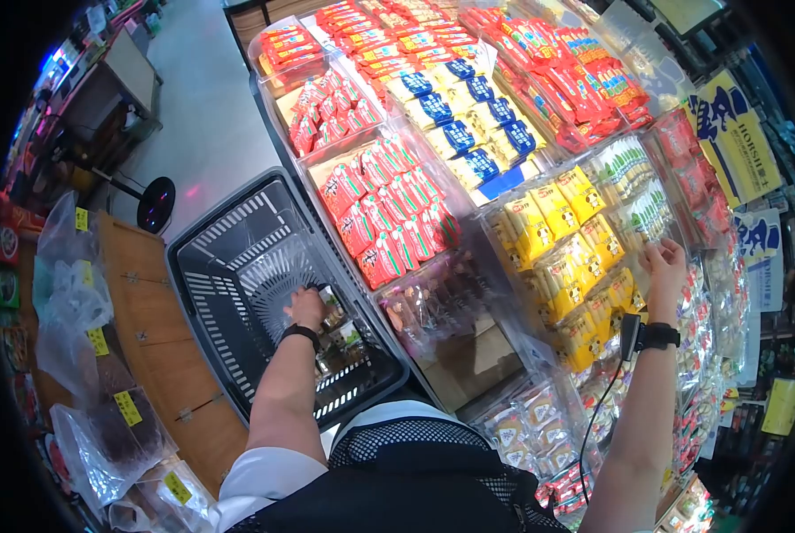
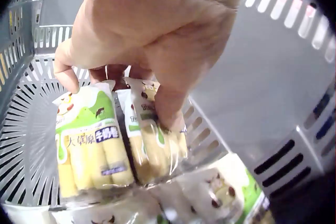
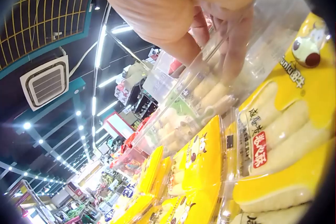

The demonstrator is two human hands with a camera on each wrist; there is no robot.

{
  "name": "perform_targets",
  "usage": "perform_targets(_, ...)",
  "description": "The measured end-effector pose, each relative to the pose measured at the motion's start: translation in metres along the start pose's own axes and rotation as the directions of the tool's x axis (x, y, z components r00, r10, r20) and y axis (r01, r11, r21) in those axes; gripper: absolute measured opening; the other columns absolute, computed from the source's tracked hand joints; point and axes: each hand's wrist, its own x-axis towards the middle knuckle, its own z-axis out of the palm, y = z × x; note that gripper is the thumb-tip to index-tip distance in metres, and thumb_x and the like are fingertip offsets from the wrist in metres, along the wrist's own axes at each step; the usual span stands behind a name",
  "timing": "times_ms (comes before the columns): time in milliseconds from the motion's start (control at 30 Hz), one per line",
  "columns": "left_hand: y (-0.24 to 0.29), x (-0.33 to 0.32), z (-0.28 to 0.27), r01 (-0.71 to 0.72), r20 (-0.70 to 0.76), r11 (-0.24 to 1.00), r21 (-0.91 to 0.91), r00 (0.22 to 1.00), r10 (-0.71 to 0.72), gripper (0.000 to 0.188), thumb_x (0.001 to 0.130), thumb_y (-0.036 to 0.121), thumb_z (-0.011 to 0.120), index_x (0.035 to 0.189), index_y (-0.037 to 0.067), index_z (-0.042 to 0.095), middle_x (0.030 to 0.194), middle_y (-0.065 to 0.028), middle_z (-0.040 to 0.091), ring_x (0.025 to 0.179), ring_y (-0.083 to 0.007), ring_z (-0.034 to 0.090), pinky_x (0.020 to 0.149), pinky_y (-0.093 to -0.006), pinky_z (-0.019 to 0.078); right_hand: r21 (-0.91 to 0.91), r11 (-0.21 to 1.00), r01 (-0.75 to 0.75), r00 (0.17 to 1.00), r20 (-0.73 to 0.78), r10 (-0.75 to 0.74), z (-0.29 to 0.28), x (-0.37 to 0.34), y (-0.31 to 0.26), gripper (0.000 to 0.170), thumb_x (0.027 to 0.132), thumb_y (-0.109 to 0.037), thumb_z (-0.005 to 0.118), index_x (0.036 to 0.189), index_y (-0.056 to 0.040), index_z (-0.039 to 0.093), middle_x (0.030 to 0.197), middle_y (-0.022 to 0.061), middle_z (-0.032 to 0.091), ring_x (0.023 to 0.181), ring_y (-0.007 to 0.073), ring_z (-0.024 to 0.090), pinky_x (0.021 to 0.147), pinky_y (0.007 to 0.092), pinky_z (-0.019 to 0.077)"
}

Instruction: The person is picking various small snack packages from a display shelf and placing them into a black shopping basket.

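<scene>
My left hand [image 1: 306, 309] reaches into the grey basket [image 1: 228, 373]. The left wrist view shows that hand [image 2: 157, 35] gripping the tops of two upright packs of pale rolls, a left pack [image 2: 92, 140] and a right pack [image 2: 152, 145], with the thumb on the right one. More packs [image 2: 210, 192] lie beside them. My right hand [image 1: 667, 266] is at a clear bin of green-and-white packs [image 1: 644, 213]. In the right wrist view its fingers [image 3: 236, 50] extend down behind a clear plastic wall, against packs of rolls [image 3: 210, 90]; their tips are partly obscured.
Yellow packs [image 1: 553, 213] fill the bin beside my right hand. Red packs [image 1: 397, 200] and blue-and-cream packs [image 1: 459, 133] lie in other clear-walled compartments beyond the basket. A wooden cabinet [image 1: 162, 329] stands left of the basket, near a round black object [image 1: 156, 204] on the floor.
</scene>
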Motion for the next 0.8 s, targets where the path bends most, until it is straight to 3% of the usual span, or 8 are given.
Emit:
perform_targets(267,-0.019,-0.038,-0.034,-0.104,-0.087,0.954,-0.281,0.993,0.083,0.058,0.067,0.024,0.086,0.116,0.005,0.060,0.117,-0.0165,0.062,0.112,-0.0306,0.058,0.100,-0.0557,0.0381,0.089,0.996,0.006,1.000,-0.021,-0.004,-0.016,-0.020,-0.016,0.042,0.086,-0.008,0.069,0.121,0.0032,0.048,0.101,0.0100,0.058,0.085,0.0169,0.063,0.075,0.0288,0.0567)
perform_targets(367,-0.026,-0.073,-0.064,-0.288,-0.225,0.783,-0.551,0.955,0.193,0.045,0.066,0.011,0.087,0.095,0.000,0.055,0.088,-0.0115,0.066,0.078,-0.0164,0.059,0.073,-0.0314,0.0485,0.061,0.993,0.106,0.990,-0.099,-0.099,-0.030,-0.044,-0.010,0.041,0.085,-0.007,0.069,0.121,0.0014,0.050,0.099,0.0084,0.058,0.084,0.0148,0.062,0.073,0.0266,0.0544)
perform_targets(500,-0.022,-0.128,-0.102,-0.302,-0.190,0.363,-0.882,0.931,0.312,0.034,0.076,0.006,0.079,0.101,0.003,0.056,0.093,-0.0051,0.066,0.079,-0.0131,0.061,0.073,-0.0288,0.0505,-0.179,0.938,0.296,0.953,-0.005,-0.302,-0.021,-0.110,-0.038,0.031,0.087,-0.007,0.062,0.117,-0.0018,0.055,0.098,0.0049,0.056,0.080,0.0121,0.059,0.066,0.0253,0.0480)
perform_targets(600,0.018,-0.187,-0.122,-0.323,-0.216,0.110,-0.940,0.813,0.540,0.032,0.083,0.003,0.071,0.110,0.002,0.052,0.097,-0.0055,0.066,0.083,-0.0118,0.063,0.074,-0.0256,0.0514,0.034,0.985,0.168,0.958,0.232,-0.171,0.015,-0.181,-0.060,0.030,0.087,-0.005,0.060,0.116,-0.0036,0.055,0.094,0.0029,0.058,0.079,0.0131,0.061,0.069,0.0263,0.0494)
perform_targets(633,0.045,-0.197,-0.121,-0.344,-0.198,0.106,-0.933,0.737,0.646,0.034,0.083,0.003,0.071,0.111,0.002,0.051,0.098,-0.0054,0.066,0.084,-0.0117,0.063,0.075,-0.0257,0.0515,-0.102,0.887,0.450,0.827,0.424,-0.371,0.033,-0.218,-0.056,0.034,0.087,-0.005,0.061,0.120,-0.0037,0.053,0.099,0.0039,0.058,0.086,0.0136,0.061,0.074,0.0264,0.0503)
perform_targets(667,0.045,-0.211,-0.115,-0.352,-0.197,0.099,-0.931,0.712,0.674,0.036,0.084,0.003,0.071,0.113,0.002,0.050,0.100,-0.0053,0.065,0.086,-0.0116,0.063,0.076,-0.0258,0.0516,0.129,0.989,-0.074,0.819,0.573,-0.013,0.031,-0.231,-0.104,0.043,0.086,-0.008,0.066,0.125,-0.0044,0.049,0.103,0.0052,0.056,0.093,0.0150,0.059,0.079,0.0273,0.0497)
perform_targets(700,0.059,-0.220,-0.108,-0.357,-0.167,0.121,-0.926,0.678,0.716,0.037,0.084,0.002,0.070,0.114,0.003,0.050,0.101,-0.0046,0.065,0.089,-0.0114,0.062,0.078,-0.0260,0.0510,0.110,0.952,0.285,0.709,0.644,-0.287,0.045,-0.239,-0.083,0.054,0.084,-0.012,0.072,0.130,-0.0037,0.044,0.106,0.0070,0.056,0.099,0.0170,0.057,0.082,0.0291,0.0494)
perform_targets(800,0.097,-0.268,-0.091,-0.512,-0.088,0.277,-0.813,0.579,0.811,0.038,0.085,0.003,0.069,0.117,0.005,0.048,0.103,-0.0024,0.058,0.097,-0.0098,0.054,0.085,-0.0264,0.0460,0.187,0.934,0.305,0.505,0.799,-0.325,0.055,-0.274,-0.092,0.058,0.085,-0.016,0.073,0.132,-0.0019,0.044,0.116,0.0145,0.058,0.104,0.0247,0.058,0.089,0.0353,0.0481)
